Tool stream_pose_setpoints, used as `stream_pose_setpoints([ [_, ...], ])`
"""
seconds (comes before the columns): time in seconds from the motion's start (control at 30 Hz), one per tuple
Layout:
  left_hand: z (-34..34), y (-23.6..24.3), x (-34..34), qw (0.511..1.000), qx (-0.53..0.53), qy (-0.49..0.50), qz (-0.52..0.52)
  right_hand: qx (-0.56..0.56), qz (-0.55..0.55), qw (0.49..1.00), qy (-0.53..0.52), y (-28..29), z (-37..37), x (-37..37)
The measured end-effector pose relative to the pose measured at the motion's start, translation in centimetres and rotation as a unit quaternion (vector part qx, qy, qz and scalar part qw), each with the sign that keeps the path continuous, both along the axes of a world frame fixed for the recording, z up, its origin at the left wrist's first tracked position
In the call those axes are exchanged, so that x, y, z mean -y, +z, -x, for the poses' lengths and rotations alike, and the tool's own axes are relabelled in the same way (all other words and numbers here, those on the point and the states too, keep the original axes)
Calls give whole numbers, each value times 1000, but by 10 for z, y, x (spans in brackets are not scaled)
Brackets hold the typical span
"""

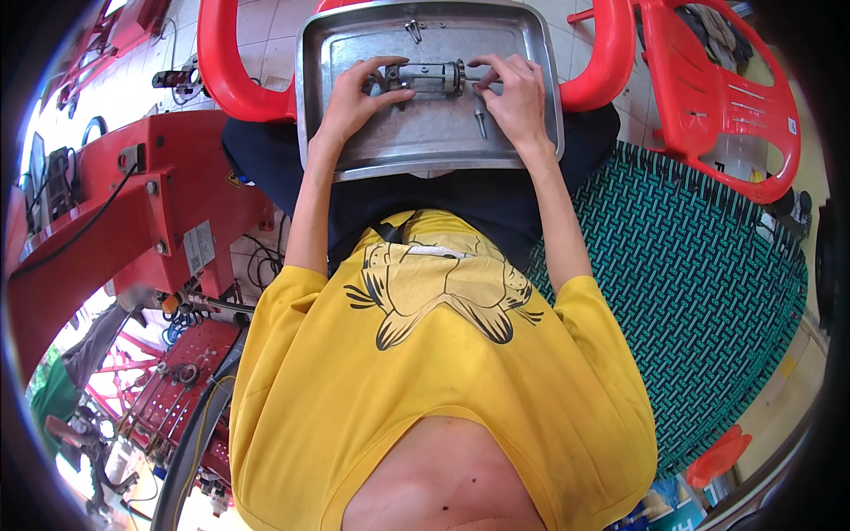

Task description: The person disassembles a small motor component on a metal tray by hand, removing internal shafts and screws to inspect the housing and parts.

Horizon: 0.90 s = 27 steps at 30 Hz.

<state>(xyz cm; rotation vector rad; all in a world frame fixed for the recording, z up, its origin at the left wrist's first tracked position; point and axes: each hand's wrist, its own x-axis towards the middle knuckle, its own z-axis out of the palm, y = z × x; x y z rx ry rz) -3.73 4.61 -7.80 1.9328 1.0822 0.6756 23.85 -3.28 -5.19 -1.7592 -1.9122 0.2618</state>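
A metal cylindrical assembly point(434, 77) with rods and a toothed disc at its right end lies horizontally inside a steel tray point(428, 161). My left hand point(363, 97) grips the assembly's left end, thumb below and index finger above. On the other side, my right hand point(512, 102) has its fingers curled at a thin shaft point(474, 79) sticking out of the disc, pinching it. A tapered metal pin point(481, 121) lies below, near my right hand. Several small bolts point(413, 33) sit toward the tray's back.
Red plastic chairs point(717, 97) stand behind and to the right; one lies under the tray's back. A green-black woven seat point(691, 319) is at my right. Red machinery point(150, 203) with cables fills the left side.
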Motion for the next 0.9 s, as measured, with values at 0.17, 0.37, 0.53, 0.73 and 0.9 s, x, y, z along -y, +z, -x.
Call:
stream_pose_setpoints([
  [0.17,0,1,0,1000,-18,5,-6,-36,-61,997,17,-5,-2,-7],
  [0.37,1,-1,1,1000,-14,7,-16,-62,22,996,52,-8,-16,-13],
  [0.53,0,-10,-3,1000,9,1,-24,-75,40,996,-34,-21,-17,-9],
  [0.73,3,-12,-3,1000,6,0,-19,-74,142,986,-36,-19,-23,-12],
  [0.9,0,-8,-2,1000,18,1,-14,-80,-23,997,3,-23,-23,-11],
])
